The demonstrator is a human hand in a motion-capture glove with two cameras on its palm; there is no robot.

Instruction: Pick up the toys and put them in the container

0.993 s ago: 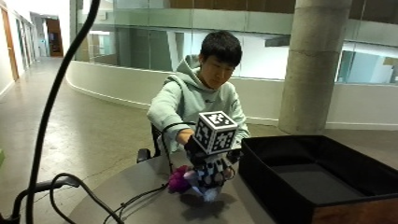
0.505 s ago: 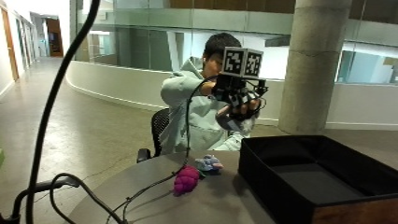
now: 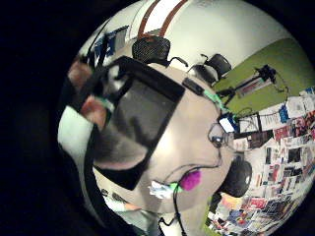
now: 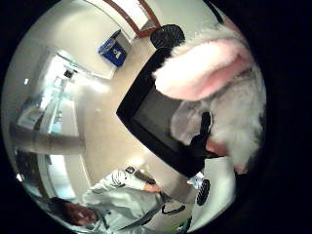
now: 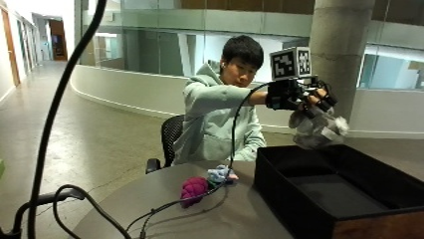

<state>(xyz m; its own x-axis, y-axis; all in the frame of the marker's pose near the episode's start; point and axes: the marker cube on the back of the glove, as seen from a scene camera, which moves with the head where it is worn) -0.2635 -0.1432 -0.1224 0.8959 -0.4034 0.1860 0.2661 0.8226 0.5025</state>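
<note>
My gloved right hand (image 5: 306,98) is raised above the near rim of the black container (image 5: 331,191) and grips a grey and white plush toy (image 5: 317,129) that hangs below it. The same toy, with a pink ear (image 4: 204,68), fills much of the thumb side palm view, with the container (image 4: 156,117) beneath. Two toys lie on the round table (image 5: 218,214): a magenta plush (image 5: 194,188) and a pale blue and pink one (image 5: 220,175). They also show in the little finger side view as the magenta plush (image 3: 191,180) and the pale toy (image 3: 158,189) beside the container (image 3: 142,118).
A black cable (image 5: 179,204) runs across the table past the two toys. A black office chair (image 5: 169,137) stands behind the table. The container's inside shows only its dark floor (image 5: 328,194).
The hand has carried the plush toy from in front of the person over to the right, above the container. The two toys on the table have not moved.
</note>
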